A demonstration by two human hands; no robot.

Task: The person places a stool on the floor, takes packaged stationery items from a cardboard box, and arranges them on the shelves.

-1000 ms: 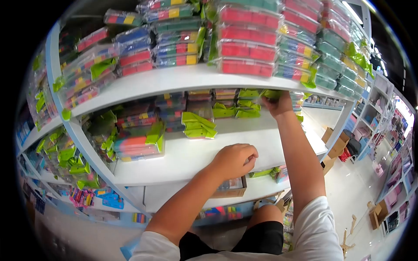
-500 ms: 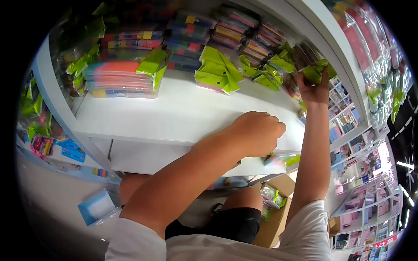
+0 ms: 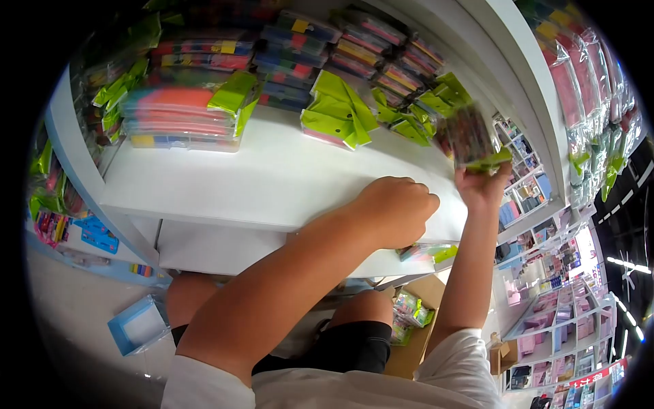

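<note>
In the head view, your right hand [image 3: 484,187] is raised at the far right end of the shelf [image 3: 266,163], gripping a clear packet [image 3: 471,133] by its lower end, where the green flap [image 3: 492,161] is. Fingers and thumb close around that end; the packet stands up from them, blurred, so you can't tell how firmly they press. It is just beside the green-flapped packs [image 3: 443,95] at the back and below the upper board [image 3: 521,75]. Get your thumb under the solid case rather than trusting the thin flap, keep the packet level and mind the board's edge.

Your left hand [image 3: 402,211] is curled into a loose fist over the shelf's front edge, back upward; you can't tell whether anything is inside. It is well apart from the packet. Use it to steady the neighbouring packs if they lean.
</note>
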